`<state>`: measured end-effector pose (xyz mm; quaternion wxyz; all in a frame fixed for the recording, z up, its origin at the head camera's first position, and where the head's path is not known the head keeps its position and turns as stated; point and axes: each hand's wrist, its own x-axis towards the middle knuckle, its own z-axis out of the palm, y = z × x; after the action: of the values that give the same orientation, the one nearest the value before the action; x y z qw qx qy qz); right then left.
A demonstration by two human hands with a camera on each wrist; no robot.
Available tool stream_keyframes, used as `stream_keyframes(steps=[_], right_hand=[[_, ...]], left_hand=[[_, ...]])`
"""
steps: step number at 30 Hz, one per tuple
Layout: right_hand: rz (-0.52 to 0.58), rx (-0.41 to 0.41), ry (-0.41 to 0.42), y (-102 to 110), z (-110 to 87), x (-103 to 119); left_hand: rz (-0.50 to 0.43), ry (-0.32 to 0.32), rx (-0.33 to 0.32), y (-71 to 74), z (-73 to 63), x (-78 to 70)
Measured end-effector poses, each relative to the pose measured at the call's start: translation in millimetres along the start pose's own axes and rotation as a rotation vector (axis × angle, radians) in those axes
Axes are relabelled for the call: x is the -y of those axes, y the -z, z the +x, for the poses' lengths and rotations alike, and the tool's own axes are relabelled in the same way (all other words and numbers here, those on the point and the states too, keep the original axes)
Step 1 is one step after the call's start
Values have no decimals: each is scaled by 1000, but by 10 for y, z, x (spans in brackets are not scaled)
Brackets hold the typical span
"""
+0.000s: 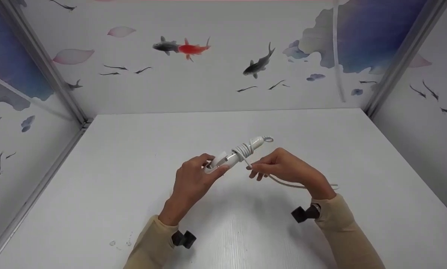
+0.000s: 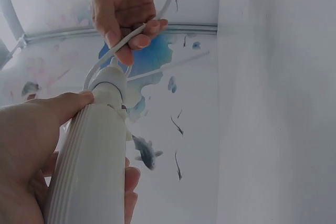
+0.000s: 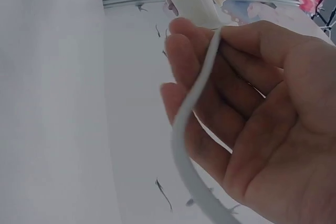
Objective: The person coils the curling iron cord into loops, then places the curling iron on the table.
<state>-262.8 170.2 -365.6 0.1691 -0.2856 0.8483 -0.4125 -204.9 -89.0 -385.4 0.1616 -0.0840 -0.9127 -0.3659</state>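
Observation:
A white wand-shaped appliance (image 1: 231,160), which looks like a curling iron, is held up at a slant above the table. My left hand (image 1: 193,180) grips its lower end, and in the left wrist view the thumb lies along its ribbed white body (image 2: 97,161). Several turns of white power cord (image 1: 242,151) are wound round the upper part, and a small loop of cord stands out at the tip. To the right, my right hand (image 1: 285,167) pinches the cord (image 3: 181,129) between thumb and fingers close to the windings. From there the cord trails past the right wrist.
Beneath both hands is a white table (image 1: 115,157). White panels (image 1: 216,86) printed with fish and petals enclose it at the back and sides, joined by metal corner posts (image 1: 40,56). Small dark cameras (image 1: 184,239) sit on both wrists.

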Motion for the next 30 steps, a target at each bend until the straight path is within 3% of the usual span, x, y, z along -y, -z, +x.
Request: stream_keyframes(steps=[5, 16, 19, 25, 30], right_hand=[[24, 46, 2, -25, 40, -40], [35, 39, -31, -132, 144, -120], [23, -2, -81, -156, 167, -125], [10, -59, -278, -229, 225, -167], [45, -75, -285, -259, 235, -204]], left_hand=[[-34, 11, -17, 14, -1, 11], [-76, 5, -13, 16, 0, -2], [-97, 3, -5, 15, 5, 2], [-164, -4, -17, 53, 11, 1], [-145, -50, -12, 49, -5, -24]])
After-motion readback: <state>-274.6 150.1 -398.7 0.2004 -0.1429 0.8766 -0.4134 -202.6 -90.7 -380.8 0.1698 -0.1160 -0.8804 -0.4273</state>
